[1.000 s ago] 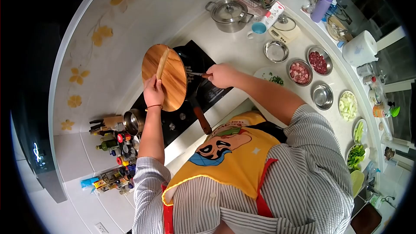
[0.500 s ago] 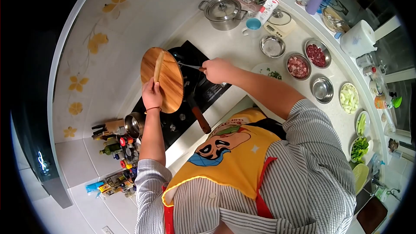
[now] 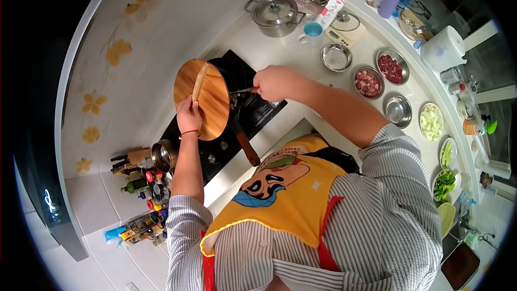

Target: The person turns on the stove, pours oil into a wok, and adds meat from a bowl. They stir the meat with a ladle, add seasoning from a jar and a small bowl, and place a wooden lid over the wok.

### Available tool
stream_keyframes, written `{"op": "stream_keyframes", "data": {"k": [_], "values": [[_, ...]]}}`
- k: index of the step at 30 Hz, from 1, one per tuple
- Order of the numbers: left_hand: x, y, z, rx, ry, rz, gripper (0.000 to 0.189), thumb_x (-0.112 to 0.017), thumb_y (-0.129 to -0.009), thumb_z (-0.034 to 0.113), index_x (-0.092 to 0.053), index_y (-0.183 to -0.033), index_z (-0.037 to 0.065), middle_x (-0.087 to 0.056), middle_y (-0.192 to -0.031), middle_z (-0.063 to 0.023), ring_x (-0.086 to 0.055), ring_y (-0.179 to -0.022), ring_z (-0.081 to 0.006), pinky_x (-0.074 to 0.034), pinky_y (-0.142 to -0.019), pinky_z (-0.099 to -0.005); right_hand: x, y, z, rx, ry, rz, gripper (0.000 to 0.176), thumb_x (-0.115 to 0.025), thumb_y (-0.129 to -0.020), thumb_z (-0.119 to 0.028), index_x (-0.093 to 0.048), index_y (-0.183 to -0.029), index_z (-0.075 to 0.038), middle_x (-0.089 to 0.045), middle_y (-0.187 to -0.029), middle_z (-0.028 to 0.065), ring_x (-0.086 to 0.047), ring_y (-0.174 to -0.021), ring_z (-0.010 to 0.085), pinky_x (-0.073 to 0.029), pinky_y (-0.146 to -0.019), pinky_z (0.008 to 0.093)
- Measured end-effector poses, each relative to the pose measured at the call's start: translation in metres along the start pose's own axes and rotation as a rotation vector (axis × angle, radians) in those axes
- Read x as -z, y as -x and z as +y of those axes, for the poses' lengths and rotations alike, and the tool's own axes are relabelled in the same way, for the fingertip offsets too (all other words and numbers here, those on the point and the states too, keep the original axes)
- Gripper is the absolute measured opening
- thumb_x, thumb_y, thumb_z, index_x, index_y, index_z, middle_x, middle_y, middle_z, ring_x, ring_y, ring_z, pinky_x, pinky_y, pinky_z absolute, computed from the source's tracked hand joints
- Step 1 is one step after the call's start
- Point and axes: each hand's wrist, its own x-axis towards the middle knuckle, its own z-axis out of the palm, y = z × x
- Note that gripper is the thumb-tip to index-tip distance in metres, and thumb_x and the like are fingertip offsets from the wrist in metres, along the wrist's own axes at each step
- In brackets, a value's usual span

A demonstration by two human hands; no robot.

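Over the left part of a black stove [image 3: 265, 109], my left hand [image 3: 189, 117] grips the wooden bar handle of a round wooden lid [image 3: 214, 102], which is tilted up. Behind the lid, a dark pan shows only in part, its brown handle [image 3: 245, 145] pointing toward my apron. My right hand [image 3: 272, 82] is closed on the brown handle of a metal utensil [image 3: 242, 91] that reaches into the pan. The utensil's far end is hidden by the lid.
A lidded steel pot [image 3: 274, 15] and a blue mug [image 3: 311, 32] stand beyond the stove. To the right are bowls of raw meat [image 3: 368, 83] and plates of cut vegetables [image 3: 431, 122]. Bottles [image 3: 157, 190] and a small steel pot [image 3: 163, 155] are at the left.
My right hand and the utensil have shifted slightly, and the utensil now sits lower against the pan. The lid stays held up in my left hand.
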Motion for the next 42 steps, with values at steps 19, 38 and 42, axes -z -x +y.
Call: {"op": "stream_keyframes", "data": {"k": [19, 38, 42], "values": [[-0.006, -0.005, -0.009, 0.074, -0.027, -0.05, 0.03, -0.066, -0.098, 0.013, -0.069, -0.127, 0.003, -0.067, -0.12, -0.0177, -0.064, -0.11, -0.0367, -0.051, -0.097, -0.0388, -0.036, -0.004, 0.003, -0.008, -0.009, 0.085, 0.019, -0.065, -0.088, -0.02, -0.077, -0.1, -0.011, -0.075, -0.1, 0.0156, -0.071, -0.096, 0.036, -0.057, -0.083, 0.0457], [-0.007, -0.007, -0.017, 0.212, 0.022, -0.058, 0.033, -0.064, -0.1, 0.016, -0.067, -0.13, 0.003, -0.068, -0.124, -0.0203, -0.065, -0.115, -0.0361, -0.049, -0.101, -0.0384, -0.049, -0.017, 0.008, -0.001, -0.192, 0.162, 0.021, -0.065, -0.087, -0.019, -0.076, -0.1, -0.006, -0.075, -0.097, 0.0171, -0.07, -0.095, 0.0381, -0.057, -0.084, 0.0461], [-0.009, -0.009, -0.022, 0.282, 0.137, -0.075, 0.034, -0.064, -0.101, 0.016, -0.065, -0.132, 0.001, -0.069, -0.125, -0.0207, -0.067, -0.113, -0.0337, -0.05, -0.1, -0.0357, -0.091, -0.032, 0.009, -0.006, -0.446, 0.268, 0.027, -0.064, -0.091, -0.021, -0.075, -0.111, -0.007, -0.075, -0.104, 0.0167, -0.07, -0.101, 0.0373, -0.056, -0.091, 0.0444]]}}
